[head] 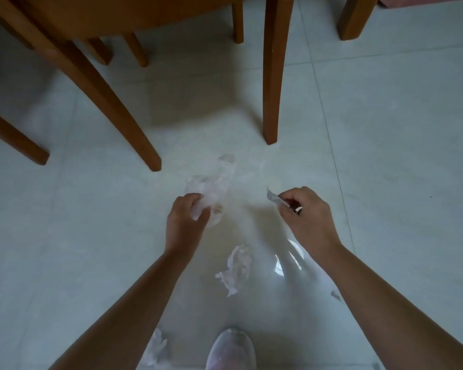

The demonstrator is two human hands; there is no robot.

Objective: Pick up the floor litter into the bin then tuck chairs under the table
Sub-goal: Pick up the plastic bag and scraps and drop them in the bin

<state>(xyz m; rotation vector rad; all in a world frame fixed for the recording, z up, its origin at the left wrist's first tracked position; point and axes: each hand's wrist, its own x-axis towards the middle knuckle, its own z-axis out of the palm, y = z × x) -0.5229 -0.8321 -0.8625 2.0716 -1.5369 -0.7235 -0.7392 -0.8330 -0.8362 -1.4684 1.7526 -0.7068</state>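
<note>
My left hand is closed on a crumpled clear plastic wrap that trails up from my fingers just above the pale tiled floor. My right hand pinches a small flat wrapper with dark print, its silvery end sticking out to the left. A crumpled white paper lies on the floor between my forearms. Another white crumpled piece lies by my left elbow. A tiny scrap rests beside my right forearm. No bin is in view.
Wooden chair legs slant across the upper left, and a straight wooden leg stands at centre top, with more legs behind. My shoe is at the bottom centre. A glare spot shines on the tiles.
</note>
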